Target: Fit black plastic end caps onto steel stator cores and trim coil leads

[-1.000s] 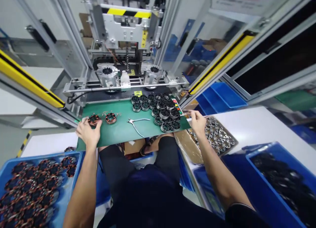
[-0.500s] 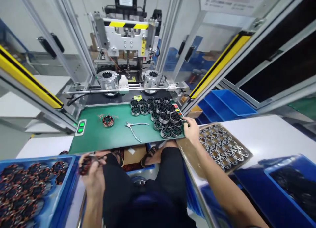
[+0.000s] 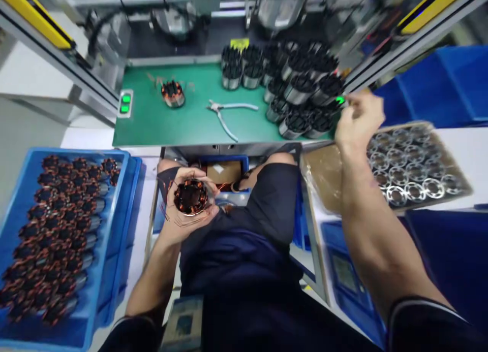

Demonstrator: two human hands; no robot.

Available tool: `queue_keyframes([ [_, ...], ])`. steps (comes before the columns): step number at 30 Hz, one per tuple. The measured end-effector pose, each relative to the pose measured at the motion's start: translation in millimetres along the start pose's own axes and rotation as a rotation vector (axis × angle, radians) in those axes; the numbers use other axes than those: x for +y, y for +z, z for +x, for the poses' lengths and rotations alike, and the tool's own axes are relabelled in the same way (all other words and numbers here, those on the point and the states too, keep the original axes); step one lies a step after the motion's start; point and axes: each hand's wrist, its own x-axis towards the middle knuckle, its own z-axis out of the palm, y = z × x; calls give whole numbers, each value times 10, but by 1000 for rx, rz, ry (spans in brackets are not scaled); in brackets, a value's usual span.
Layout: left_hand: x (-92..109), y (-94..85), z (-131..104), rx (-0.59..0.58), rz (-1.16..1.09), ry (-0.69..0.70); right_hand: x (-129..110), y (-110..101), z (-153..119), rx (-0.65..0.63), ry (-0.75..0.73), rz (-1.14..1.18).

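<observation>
My left hand (image 3: 186, 210) is wrapped round a copper-wound motor stator (image 3: 190, 195), held above my lap with its open end facing up and loose wire ends sticking out. At the right end of the green mat, my right hand (image 3: 358, 116) has bent fingers beside a small lit green display (image 3: 340, 100); blur hides whether they touch or hold anything. Near it are stacked several unwound stators (image 3: 299, 90) with black tops. A pair of side cutters (image 3: 224, 110) lies with its handles spread on the mat. Another wound stator (image 3: 173, 94) sits on the mat's left part.
A blue tray (image 3: 127, 161) of wound stators stands on the left. On the right lies a shallow carton (image 3: 463, 189) with silver rings. Two green-lit buttons (image 3: 125, 103) mark the mat's left edge. Machine uprights (image 3: 91, 77) flank the mat.
The view has tilted down. My left hand has brought the wound stator from beside the blue tray to above my lap. My right hand remains by the mat's right end, its fingers more bent.
</observation>
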Motion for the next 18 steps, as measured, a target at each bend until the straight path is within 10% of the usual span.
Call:
queue_keyframes([
  [5,263,176,-22,-123,88,145,-1269,-317,-662,-21,-72,340],
  [7,316,214,-32,-167,75,130,-1910,-510,-972,-489,-36,580],
  [10,334,208,-45,-158,131,75,-2523,-687,-1247,-857,-86,684],
  [18,262,197,-157,-113,112,-27,-2544,-755,-1401,-851,-189,423],
])
